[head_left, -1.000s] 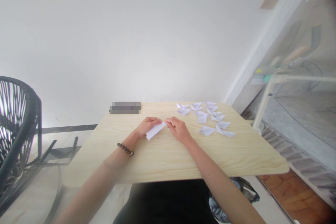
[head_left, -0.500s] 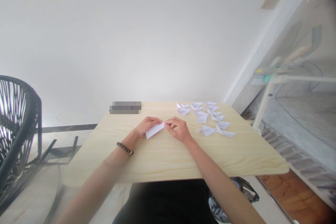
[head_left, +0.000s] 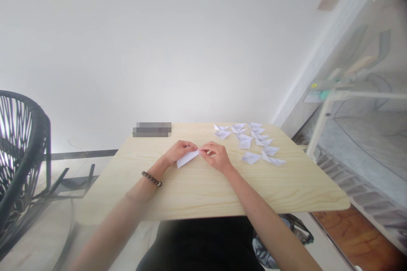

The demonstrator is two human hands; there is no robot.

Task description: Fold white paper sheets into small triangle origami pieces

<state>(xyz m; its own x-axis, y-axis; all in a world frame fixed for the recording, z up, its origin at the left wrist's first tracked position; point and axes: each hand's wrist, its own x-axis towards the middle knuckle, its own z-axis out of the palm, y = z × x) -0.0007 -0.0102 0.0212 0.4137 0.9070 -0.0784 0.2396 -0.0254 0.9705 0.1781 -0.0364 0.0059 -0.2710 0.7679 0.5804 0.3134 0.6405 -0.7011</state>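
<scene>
A folded piece of white paper (head_left: 187, 159) is held between my two hands over the middle of the table. My left hand (head_left: 179, 151) grips its upper left side, thumb on top, with a beaded bracelet (head_left: 151, 178) on the wrist. At the paper's right tip, the thumb and fingertips of my right hand (head_left: 215, 155) pinch it. Part of the paper lies hidden under the left fingers. To the right of my hands lie several folded white paper boats (head_left: 251, 158), some close together or overlapping.
The pale wooden table (head_left: 197, 194) meets the white wall at the back. A blurred-out dark object (head_left: 151, 130) lies at its far left corner. A dark woven chair (head_left: 34, 135) stands on the left, and a white metal frame (head_left: 321, 123) on the right.
</scene>
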